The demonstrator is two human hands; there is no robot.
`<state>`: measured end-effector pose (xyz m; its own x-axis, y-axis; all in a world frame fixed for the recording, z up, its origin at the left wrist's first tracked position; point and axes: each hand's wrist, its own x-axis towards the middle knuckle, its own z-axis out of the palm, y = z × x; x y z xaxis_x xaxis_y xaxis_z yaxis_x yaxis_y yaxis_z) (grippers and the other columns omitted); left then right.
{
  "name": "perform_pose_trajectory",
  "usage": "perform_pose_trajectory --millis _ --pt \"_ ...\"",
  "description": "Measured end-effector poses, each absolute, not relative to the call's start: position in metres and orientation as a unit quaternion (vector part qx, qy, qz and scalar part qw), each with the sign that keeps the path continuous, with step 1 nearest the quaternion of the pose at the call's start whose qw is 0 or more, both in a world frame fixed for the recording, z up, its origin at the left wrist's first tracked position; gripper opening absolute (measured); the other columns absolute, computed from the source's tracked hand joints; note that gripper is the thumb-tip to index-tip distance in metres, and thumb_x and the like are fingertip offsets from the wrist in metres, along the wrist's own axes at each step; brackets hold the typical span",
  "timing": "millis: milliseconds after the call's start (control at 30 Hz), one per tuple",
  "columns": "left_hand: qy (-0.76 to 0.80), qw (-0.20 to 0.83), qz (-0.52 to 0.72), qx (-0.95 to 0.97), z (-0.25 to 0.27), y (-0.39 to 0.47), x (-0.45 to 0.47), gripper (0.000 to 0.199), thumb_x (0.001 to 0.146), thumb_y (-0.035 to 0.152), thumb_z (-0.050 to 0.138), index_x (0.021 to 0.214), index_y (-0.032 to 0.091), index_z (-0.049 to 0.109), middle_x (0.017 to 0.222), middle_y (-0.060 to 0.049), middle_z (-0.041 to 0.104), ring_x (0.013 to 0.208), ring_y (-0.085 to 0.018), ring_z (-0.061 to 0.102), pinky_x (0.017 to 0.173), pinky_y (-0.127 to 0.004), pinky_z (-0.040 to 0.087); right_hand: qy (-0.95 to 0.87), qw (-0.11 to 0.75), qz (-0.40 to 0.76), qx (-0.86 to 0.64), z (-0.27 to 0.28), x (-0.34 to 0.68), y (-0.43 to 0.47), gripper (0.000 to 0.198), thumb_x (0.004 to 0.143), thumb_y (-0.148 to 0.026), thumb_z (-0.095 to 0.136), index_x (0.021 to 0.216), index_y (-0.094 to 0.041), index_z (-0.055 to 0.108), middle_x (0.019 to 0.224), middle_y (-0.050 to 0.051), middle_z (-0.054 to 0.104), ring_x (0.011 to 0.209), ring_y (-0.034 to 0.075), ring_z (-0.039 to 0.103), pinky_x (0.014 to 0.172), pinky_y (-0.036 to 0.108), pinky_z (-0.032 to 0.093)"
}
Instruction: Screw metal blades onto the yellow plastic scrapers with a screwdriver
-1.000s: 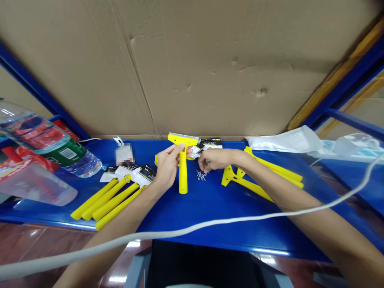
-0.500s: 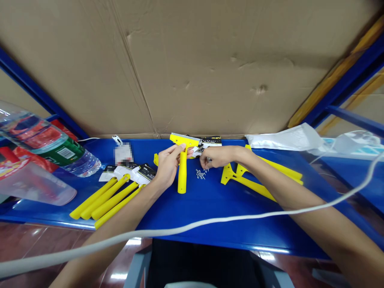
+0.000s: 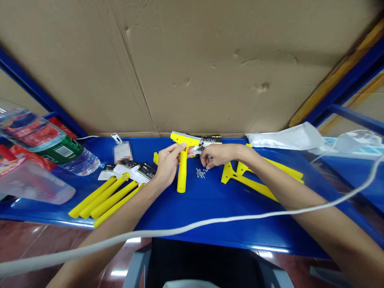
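Note:
My left hand (image 3: 168, 162) is closed round the neck of a yellow scraper (image 3: 181, 172), its handle pointing down towards me and its wide head with a metal blade edge at the top. Just right of it, my right hand (image 3: 218, 155) is bent down with the fingertips pinched at the blue tabletop. A small greyish thing shows between those fingers, too hidden to name. Right below the fingertips lies a little pile of small screws (image 3: 201, 173). Behind both hands are black-and-white packs (image 3: 211, 140), partly covered.
On the left lie several finished-looking yellow scrapers (image 3: 103, 198) with black-and-white card on their heads, a water bottle (image 3: 64, 150) and a plastic cup (image 3: 36, 184). More yellow scraper handles (image 3: 250, 186) lie at right. A white cable (image 3: 216, 220) crosses in front; cardboard (image 3: 195, 72) stands behind.
My right hand has lifted slightly and its fingers have shifted a little above the screws. My left hand keeps the scraper almost still.

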<state>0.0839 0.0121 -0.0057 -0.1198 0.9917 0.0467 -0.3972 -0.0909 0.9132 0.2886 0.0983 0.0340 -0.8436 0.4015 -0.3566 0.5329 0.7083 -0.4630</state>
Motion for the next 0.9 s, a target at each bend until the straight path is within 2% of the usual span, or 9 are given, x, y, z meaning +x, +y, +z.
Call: perform_pose_trajectory --millis 100,267,633,900 --pt "0.397 0.547 0.631 0.381 -0.0062 0.0116 0.0832 0.03 0.079 0.036 0.093 0.093 0.011 0.082 0.104 -0.014 0.085 0.095 -0.024 0.082 0.089 -0.032 0.064 0.914 0.12 -0.295 0.251 0.035 0.2897 0.0978 0.022 0.088 -0.017 0.073 0.107 -0.013 0.082 0.102 0.009 0.081 0.085 0.02 0.07 0.078 0.03 0.05" --pt "0.395 0.551 0.63 0.379 -0.0068 0.0117 0.083 0.028 0.082 0.034 0.091 0.095 0.011 0.082 0.103 -0.014 0.085 0.095 -0.024 0.081 0.095 -0.035 0.062 0.913 0.119 -0.297 0.252 0.0337 0.2906 0.098 0.029 0.083 -0.006 0.067 0.107 -0.013 0.083 0.103 0.008 0.082 0.087 0.02 0.071 0.079 0.03 0.051" --pt "0.384 0.559 0.626 0.384 -0.0134 0.0148 0.0823 0.023 0.086 0.029 0.088 0.095 0.009 0.082 0.103 -0.017 0.084 0.088 -0.02 0.081 0.087 -0.03 0.066 0.91 0.137 -0.279 0.274 0.0315 0.287 0.0969 0.014 0.086 -0.012 0.076 0.099 -0.014 0.081 0.092 0.005 0.079 0.082 0.018 0.068 0.075 0.029 0.048" --pt "0.385 0.561 0.625 0.381 -0.0142 0.0131 0.0831 0.034 0.08 0.035 0.094 0.096 0.008 0.081 0.103 -0.017 0.084 0.093 -0.026 0.083 0.093 -0.036 0.067 0.913 0.149 -0.258 0.278 0.027 0.2851 0.0989 0.013 0.086 -0.015 0.079 0.099 -0.014 0.081 0.089 0.004 0.078 0.079 0.017 0.065 0.072 0.029 0.045"
